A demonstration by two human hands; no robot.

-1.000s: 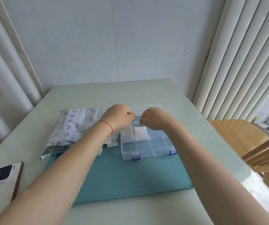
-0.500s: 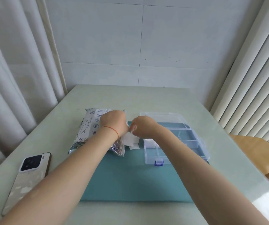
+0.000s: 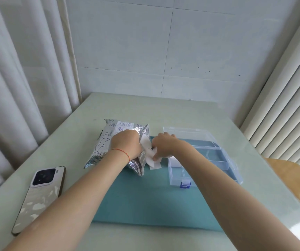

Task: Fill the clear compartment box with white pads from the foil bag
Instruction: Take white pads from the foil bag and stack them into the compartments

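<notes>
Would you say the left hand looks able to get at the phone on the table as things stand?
Probably yes. The phone lies uncovered beside the left forearm with nothing over it, but the left hand is gripping the foil bag and would have to let go first.

One foil bag (image 3: 109, 142), one compartment box (image 3: 209, 160), one phone (image 3: 40, 196).

Both hands off box — left hand (image 3: 125, 144) on foil bag (image 3: 107, 142), right hand (image 3: 163, 146) pinching white pads (image 3: 150, 156).

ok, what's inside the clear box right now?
The clear box lies open; white pads show in one left compartment, and the far and right compartments look empty. The right forearm hides part of the middle, so contents there can't be seen.
</notes>
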